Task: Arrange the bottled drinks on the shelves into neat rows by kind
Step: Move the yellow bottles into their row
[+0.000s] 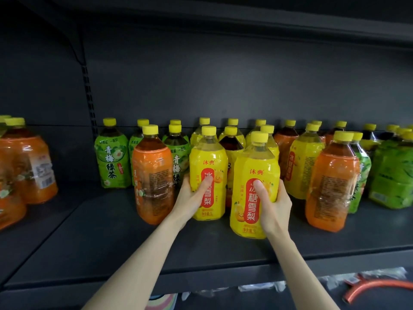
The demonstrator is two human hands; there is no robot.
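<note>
Two yellow pear-drink bottles stand side by side at the middle of the dark shelf. My left hand grips the left yellow bottle low on its label, thumb across the front. My right hand grips the right yellow bottle, which stands nearer the shelf's front. An orange-labelled bottle stands just left of my left hand. Green tea bottles stand behind it. Another orange bottle stands to the right.
More yellow, orange and green bottles crowd the back row in mixed order. A shrink-wrapped orange pack sits at far left and a green pack at far right. An orange hose-like object lies below the shelf.
</note>
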